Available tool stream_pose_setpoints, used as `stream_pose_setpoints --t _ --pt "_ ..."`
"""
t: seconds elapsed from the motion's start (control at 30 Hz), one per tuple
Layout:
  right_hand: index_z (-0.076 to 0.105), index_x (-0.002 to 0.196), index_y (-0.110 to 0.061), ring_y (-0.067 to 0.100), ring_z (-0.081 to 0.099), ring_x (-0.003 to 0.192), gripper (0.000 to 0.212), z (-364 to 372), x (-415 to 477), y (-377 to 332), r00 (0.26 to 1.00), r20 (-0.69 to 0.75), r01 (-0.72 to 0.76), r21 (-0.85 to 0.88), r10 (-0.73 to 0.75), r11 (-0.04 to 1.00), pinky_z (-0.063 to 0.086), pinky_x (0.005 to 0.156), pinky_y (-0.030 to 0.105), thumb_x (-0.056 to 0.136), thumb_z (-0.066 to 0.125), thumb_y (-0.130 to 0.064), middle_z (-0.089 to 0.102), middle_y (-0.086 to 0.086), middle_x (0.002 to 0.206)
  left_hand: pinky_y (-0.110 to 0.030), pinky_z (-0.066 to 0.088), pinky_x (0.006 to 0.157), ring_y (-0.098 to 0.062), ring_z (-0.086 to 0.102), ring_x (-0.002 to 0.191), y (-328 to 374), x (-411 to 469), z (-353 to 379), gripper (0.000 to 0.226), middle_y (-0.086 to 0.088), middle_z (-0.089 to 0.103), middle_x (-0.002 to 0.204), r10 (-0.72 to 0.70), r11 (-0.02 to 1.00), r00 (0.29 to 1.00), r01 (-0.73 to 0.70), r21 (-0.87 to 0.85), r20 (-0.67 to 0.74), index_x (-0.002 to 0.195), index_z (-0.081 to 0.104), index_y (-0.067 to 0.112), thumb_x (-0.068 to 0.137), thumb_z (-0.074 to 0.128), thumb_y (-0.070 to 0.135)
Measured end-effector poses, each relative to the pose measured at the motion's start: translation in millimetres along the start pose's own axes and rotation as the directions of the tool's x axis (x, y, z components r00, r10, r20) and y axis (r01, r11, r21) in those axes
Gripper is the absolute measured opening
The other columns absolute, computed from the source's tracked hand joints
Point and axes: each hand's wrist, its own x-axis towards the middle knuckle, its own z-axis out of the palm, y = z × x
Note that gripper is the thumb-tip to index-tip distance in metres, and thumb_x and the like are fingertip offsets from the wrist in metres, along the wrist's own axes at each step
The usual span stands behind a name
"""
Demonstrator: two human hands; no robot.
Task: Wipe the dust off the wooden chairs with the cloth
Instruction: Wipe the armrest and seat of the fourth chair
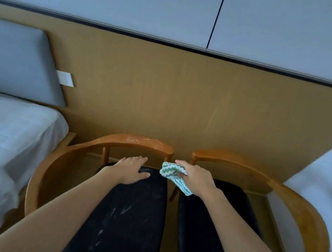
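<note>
In the lower half of the frame, the left armchair and the right armchair, both wooden, stood side by side against a wood wall panel. The left hand lay flat on the rear of the left chair's black seat, which was streaked with dust, its grip apart and fingers straight. The right hand, just right of centre, had its grip clamped on a green-and-white striped cloth over the gap between the chairs. A bed stood at the left edge.
</note>
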Motion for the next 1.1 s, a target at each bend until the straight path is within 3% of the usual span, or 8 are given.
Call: stream_pose_setpoints --t 0.17,0.4,0.53,0.73,0.93,1.1 --pt "0.029 0.145 -0.033 0.023 0.06 0.091 0.045 -2 3 3 0.999 -0.049 -0.009 -0.03 0.008 1.0 0.039 0.063 0.031 0.101 0.039 -0.036 0.061 0.004 0.1 -0.041 0.01 0.117 -0.022 0.01 0.145 1 -4 -6 0.069 -0.006 0.008 0.158 0.009 0.999 1.0 -0.008 0.045 -0.024 0.151 0.004 0.016 0.098 0.034 0.048" --pt "0.031 0.144 -0.031 0.022 0.062 0.089 0.045 -2 17 -25 0.993 -0.092 0.066 -0.075 -0.073 0.995 0.041 0.062 0.029 0.101 0.042 -0.032 0.064 0.003 0.108 -0.041 0.01 0.116 -0.023 0.01 0.145 -19 -18 -17 0.07 -0.006 0.007 0.158 -0.066 0.996 0.997 0.069 0.056 -0.049 0.151 0.004 0.017 0.097 0.034 0.05" --pt "0.031 0.144 -0.031 0.024 0.062 0.096 0.045 -7 16 -40 0.991 -0.127 0.037 -0.077 -0.047 0.996 0.05 0.073 0.034 0.1 0.041 -0.035 0.064 0.004 0.114 -0.041 0.011 0.118 -0.023 0.009 0.145 -24 -8 -26 0.071 -0.007 0.007 0.158 0.004 0.995 0.999 0.0 0.101 -0.042 0.151 0.004 0.017 0.097 0.035 0.05" --pt "0.03 0.144 -0.031 0.023 0.062 0.099 0.045 -7 11 -58 0.967 -0.192 -0.181 -0.056 0.167 0.982 0.05 0.077 0.035 0.101 0.04 -0.033 0.064 0.002 0.116 -0.046 0.015 0.117 -0.024 0.015 0.144 -47 9 -49 0.07 -0.006 0.012 0.158 0.211 0.962 0.976 -0.197 0.186 -0.058 0.151 0.007 0.017 0.097 0.036 0.051" --pt "0.031 0.144 -0.03 0.022 0.061 0.094 0.044 17 -16 -107 0.905 -0.192 -0.385 0.005 0.379 0.923 0.045 0.069 0.032 0.101 0.04 -0.03 0.064 0.002 0.11 -0.041 0.011 0.118 -0.023 0.009 0.145 -100 3 -46 0.07 -0.007 0.008 0.158 0.303 0.918 0.949 -0.314 0.244 0.085 0.151 0.004 0.018 0.097 0.034 0.051" --pt "0.032 0.143 -0.028 0.022 0.061 0.09 0.044 36 -52 -134 0.855 -0.162 -0.489 0.068 0.493 0.87 0.045 0.07 0.033 0.101 0.04 -0.029 0.064 0.002 0.104 -0.041 0.013 0.118 -0.022 0.01 0.145 -92 -5 -38 0.07 -0.006 0.007 0.159 0.37 0.871 0.91 -0.409 0.272 0.186 0.151 0.004 0.017 0.097 0.034 0.05"
